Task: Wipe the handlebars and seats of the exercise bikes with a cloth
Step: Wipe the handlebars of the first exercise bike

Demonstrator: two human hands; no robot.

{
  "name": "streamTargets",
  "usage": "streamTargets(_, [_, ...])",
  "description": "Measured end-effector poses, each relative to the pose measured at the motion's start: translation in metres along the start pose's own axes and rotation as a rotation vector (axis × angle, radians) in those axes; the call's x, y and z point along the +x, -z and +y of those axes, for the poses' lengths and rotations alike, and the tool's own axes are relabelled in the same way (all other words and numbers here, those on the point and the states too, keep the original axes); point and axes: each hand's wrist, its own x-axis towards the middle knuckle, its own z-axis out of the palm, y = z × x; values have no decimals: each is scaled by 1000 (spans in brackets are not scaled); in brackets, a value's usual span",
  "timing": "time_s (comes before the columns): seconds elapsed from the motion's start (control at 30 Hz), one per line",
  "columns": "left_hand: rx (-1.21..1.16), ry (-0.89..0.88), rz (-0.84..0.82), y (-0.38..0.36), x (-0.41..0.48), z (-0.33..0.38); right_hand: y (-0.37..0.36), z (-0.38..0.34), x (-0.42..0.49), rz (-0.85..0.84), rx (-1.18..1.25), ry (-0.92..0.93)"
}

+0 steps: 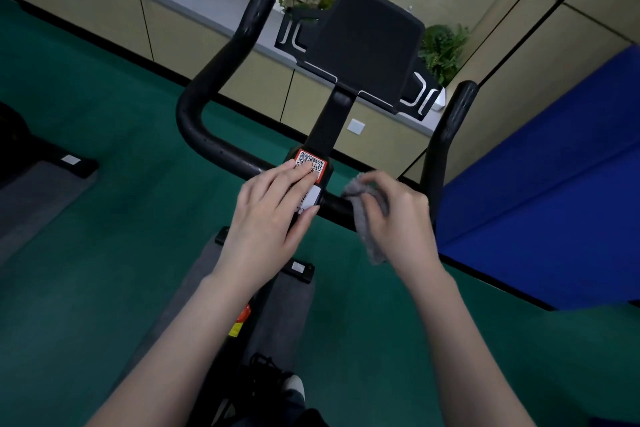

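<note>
On handlebar (221,146) — right hand (398,215) grips cloth (367,218), left hand (273,215) rests.

The black tubular U-shaped handlebar (207,80) is bare along its left stretch and up both horns, with open air between the left horn and the black flat console (367,42) on its stem. The left hand (273,218) covers the centre clamp. Just beside it, the right hand (398,215) and grey cloth (367,222) cover the bar. A blue padded wall panel (536,166) stands near the right horn.
</note>
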Motion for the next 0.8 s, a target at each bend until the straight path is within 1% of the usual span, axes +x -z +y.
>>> streamTargets(0.23, [13,2,-13,0,-1,0,-3,4,-14,69,-44,39])
streamTargets(0.33, [10,11,-17,0,-2,0,0,8,-24,72,-61,66])
streamTargets(0.43, [2,16,-8,-1,-2,2,-3,6,-28,71,-72,50])
streamTargets(0.5, [0,16,-9,-2,-2,2,-5,4,-29,106,-64,45])
streamTargets(0.7, [3,26,-11,-2,-3,1,-2,12,-42,295,-29,-15])
streamTargets(0.8, [-8,33,-3,-3,-3,3,-11,4,-39,314,-10,13])
